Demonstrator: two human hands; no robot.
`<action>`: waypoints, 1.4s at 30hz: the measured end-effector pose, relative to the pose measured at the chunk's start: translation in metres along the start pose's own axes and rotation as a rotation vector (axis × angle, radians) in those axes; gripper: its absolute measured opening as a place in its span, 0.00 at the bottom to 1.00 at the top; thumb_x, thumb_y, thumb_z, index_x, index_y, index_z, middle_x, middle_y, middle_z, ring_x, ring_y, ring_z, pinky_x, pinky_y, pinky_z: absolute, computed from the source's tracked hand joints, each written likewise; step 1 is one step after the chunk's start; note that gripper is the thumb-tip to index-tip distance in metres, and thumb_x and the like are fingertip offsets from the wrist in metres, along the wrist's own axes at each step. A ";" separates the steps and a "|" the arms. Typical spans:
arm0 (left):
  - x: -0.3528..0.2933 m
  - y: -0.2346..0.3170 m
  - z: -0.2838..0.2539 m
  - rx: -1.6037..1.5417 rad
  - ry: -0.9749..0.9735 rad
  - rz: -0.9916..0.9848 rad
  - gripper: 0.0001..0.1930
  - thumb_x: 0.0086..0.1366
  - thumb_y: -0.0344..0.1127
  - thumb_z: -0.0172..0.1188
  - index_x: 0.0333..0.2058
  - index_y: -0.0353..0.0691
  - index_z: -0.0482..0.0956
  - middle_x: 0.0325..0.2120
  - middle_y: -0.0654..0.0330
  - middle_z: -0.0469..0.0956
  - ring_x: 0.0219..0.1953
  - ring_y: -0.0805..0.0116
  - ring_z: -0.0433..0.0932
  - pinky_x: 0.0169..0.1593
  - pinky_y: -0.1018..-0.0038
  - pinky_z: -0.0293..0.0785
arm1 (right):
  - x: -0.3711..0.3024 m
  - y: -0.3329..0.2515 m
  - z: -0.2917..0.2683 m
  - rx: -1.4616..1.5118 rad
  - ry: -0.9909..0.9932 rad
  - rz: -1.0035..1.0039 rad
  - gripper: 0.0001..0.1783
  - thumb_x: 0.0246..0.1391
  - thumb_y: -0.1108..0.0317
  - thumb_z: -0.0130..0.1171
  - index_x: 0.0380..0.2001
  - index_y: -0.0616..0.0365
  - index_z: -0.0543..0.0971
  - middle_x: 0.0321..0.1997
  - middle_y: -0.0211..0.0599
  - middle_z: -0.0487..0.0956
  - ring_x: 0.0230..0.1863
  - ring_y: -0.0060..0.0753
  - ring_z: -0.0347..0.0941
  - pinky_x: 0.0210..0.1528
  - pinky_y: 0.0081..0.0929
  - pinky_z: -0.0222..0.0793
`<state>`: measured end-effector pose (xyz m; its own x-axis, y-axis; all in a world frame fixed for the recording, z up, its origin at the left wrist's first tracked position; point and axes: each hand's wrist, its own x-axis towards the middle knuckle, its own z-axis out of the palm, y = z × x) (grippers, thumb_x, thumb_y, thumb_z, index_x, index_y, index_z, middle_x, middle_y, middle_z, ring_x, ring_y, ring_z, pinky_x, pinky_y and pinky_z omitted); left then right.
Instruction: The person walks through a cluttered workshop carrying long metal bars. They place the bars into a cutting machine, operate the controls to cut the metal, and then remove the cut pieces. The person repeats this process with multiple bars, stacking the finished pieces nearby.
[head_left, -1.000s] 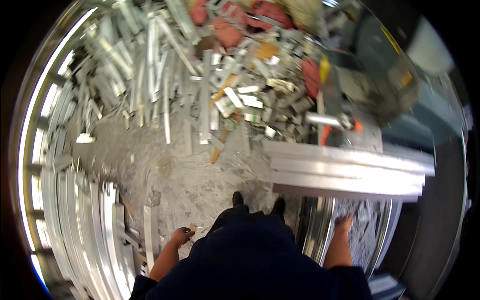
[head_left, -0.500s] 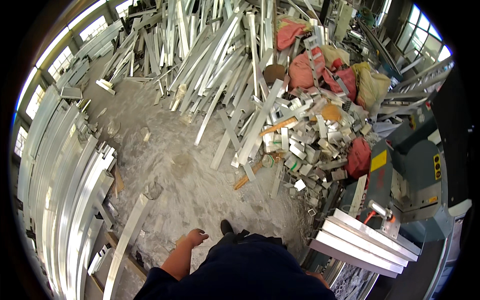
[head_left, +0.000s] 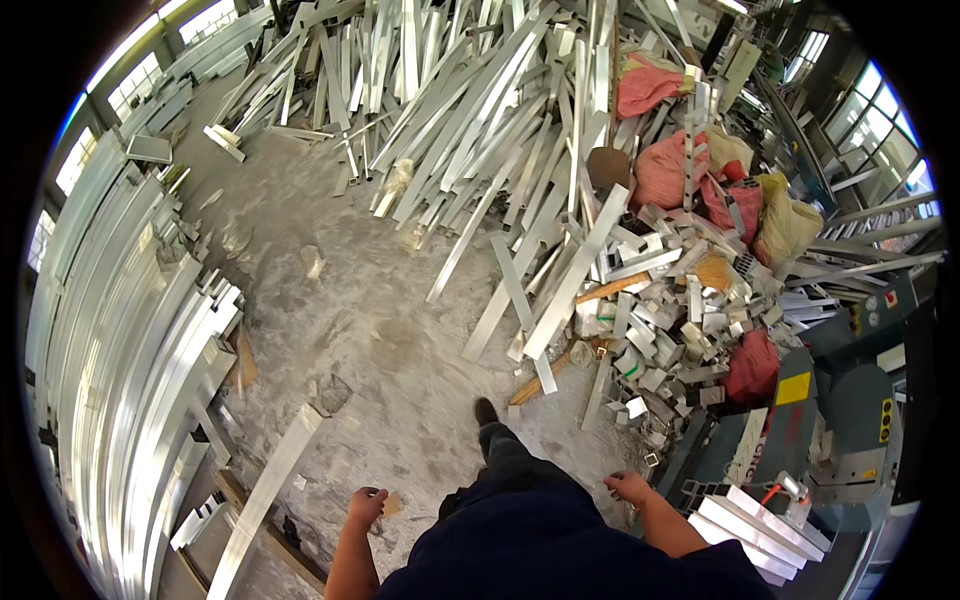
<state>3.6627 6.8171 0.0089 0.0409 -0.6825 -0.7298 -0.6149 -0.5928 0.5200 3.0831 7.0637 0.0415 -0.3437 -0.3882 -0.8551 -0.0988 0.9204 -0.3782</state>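
My left hand (head_left: 368,503) hangs beside my body, its fingers loosely bent and apart, with nothing in them. Nearest to it is a long silvery metal bar (head_left: 265,487) lying on the floor to its left. On my other side, my right hand (head_left: 627,487) is held out from the body, also loosely open and holding nothing. Close to it on the right lie several stacked square metal profiles (head_left: 765,530) beside a grey-green machine (head_left: 845,400). Neither hand touches anything.
Long metal profiles (head_left: 130,330) are stacked along the left. A big heap of loose bars (head_left: 500,130) spreads across the far side. Short offcuts (head_left: 660,330), an orange-brown wooden strip (head_left: 612,288) and red sacks (head_left: 670,170) lie to the right. Dusty concrete floor (head_left: 390,350) stretches ahead.
My right hand has come out from beside my body into fuller view. My left hand has dropped lower. One leg has stepped forward, and the surroundings have shifted rightward in view.
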 end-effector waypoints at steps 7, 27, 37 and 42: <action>0.106 0.043 -0.073 0.145 0.141 0.118 0.22 0.47 0.35 0.65 0.43 0.32 0.79 0.30 0.49 0.81 0.26 0.63 0.80 0.33 0.69 0.76 | 0.145 -0.119 0.016 -0.113 -0.032 0.121 0.27 0.51 0.51 0.61 0.40 0.69 0.80 0.35 0.45 0.81 0.33 0.38 0.78 0.34 0.35 0.76; 0.390 0.130 -0.272 0.339 -0.214 -0.151 0.20 0.55 0.46 0.63 0.35 0.32 0.81 0.33 0.49 0.82 0.35 0.55 0.81 0.39 0.63 0.74 | 0.337 -0.711 0.055 -0.034 0.077 -0.249 0.24 0.52 0.53 0.61 0.41 0.67 0.78 0.32 0.39 0.81 0.31 0.27 0.77 0.32 0.26 0.72; 0.680 0.434 -0.475 -0.069 0.077 -0.080 0.17 0.58 0.38 0.62 0.39 0.28 0.78 0.22 0.53 0.78 0.20 0.67 0.77 0.25 0.70 0.74 | 0.321 -0.739 0.115 0.114 0.009 0.259 0.24 0.54 0.54 0.59 0.44 0.65 0.77 0.38 0.41 0.79 0.36 0.37 0.76 0.36 0.35 0.74; 0.759 0.588 -0.502 -0.001 0.050 0.055 0.19 0.57 0.39 0.62 0.41 0.27 0.78 0.22 0.53 0.79 0.21 0.66 0.77 0.27 0.70 0.75 | 0.328 -0.823 0.126 0.275 0.056 0.113 0.22 0.55 0.57 0.58 0.45 0.66 0.77 0.39 0.40 0.79 0.36 0.36 0.77 0.37 0.35 0.74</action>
<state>3.7276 5.7364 -0.0164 0.0462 -0.7349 -0.6767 -0.6166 -0.5539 0.5594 3.1693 6.1731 0.0271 -0.3898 -0.2741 -0.8792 0.1971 0.9077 -0.3704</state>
